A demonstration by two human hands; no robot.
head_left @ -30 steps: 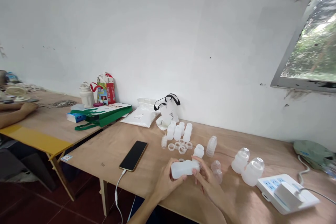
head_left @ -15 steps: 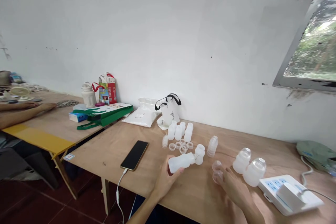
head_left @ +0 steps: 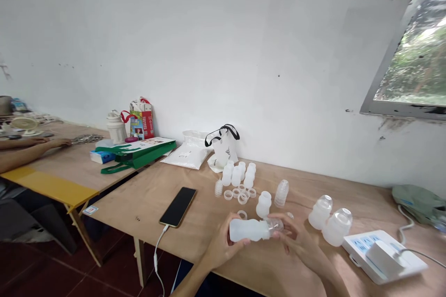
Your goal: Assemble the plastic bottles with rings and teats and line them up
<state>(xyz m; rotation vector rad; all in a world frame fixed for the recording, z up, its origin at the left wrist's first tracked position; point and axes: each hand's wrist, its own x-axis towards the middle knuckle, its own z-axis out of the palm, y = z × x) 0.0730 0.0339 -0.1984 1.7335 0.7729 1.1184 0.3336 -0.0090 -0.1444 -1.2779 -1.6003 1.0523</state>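
Observation:
My left hand is wrapped round a frosted baby bottle lying sideways over the table. The fingers of my right hand pinch a clear dome cap at the bottle's neck; whether it is fully seated I cannot tell. Part of another clear cap shows behind my right fingers. A loose collar ring is just beyond my left fingertips. An open bottle stands behind the held one. Nested clear caps are stacked farther back. Two capped bottles stand right of my right hand.
Several open bottles, collar rings and stacked nipples sit toward the back. A phone on a cable lies at left, a white device at right. Bags rest near the wall. Another person's arms are at the far-left table.
My right hand has lifted a clear cap off the table and moved left to the bottle's neck. My left hand has shifted slightly with the bottle, which is now more level.

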